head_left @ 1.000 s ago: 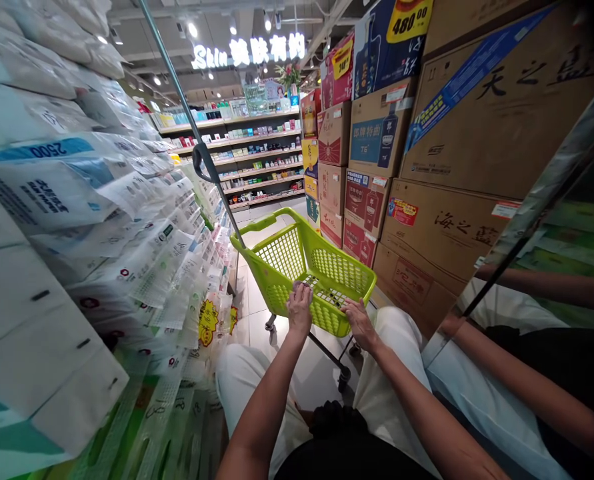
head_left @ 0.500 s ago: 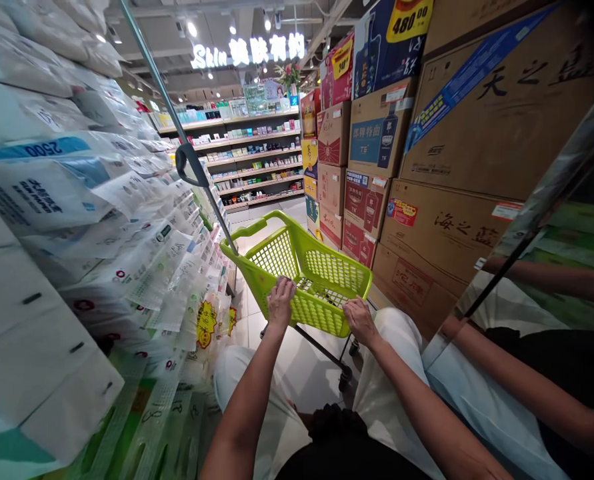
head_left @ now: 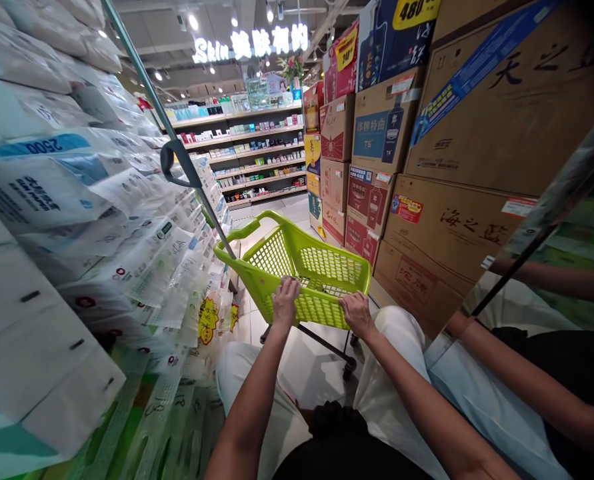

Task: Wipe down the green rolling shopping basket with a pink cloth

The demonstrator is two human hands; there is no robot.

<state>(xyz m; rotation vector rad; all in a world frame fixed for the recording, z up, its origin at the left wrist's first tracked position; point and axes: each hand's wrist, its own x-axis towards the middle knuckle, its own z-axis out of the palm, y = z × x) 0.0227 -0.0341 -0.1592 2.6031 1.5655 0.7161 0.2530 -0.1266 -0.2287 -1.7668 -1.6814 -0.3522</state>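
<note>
A lime-green plastic shopping basket on wheels stands on the floor in front of me. My left hand is closed over its near rim on the left. My right hand is closed over the same rim on the right. The basket looks empty inside. Its long grey metal pull handle rises from the basket's left corner up to the top left. My legs in white trousers show below the hands.
Stacked packs of tissue paper fill the left side. Piled brown cardboard boxes line the right. A mirrored panel at the right reflects arms and legs. Shelves of goods stand at the aisle's far end.
My left hand slid left along the near rim and both hands closed on it. The basket turned and shifted left, its pull handle swinging further left.
</note>
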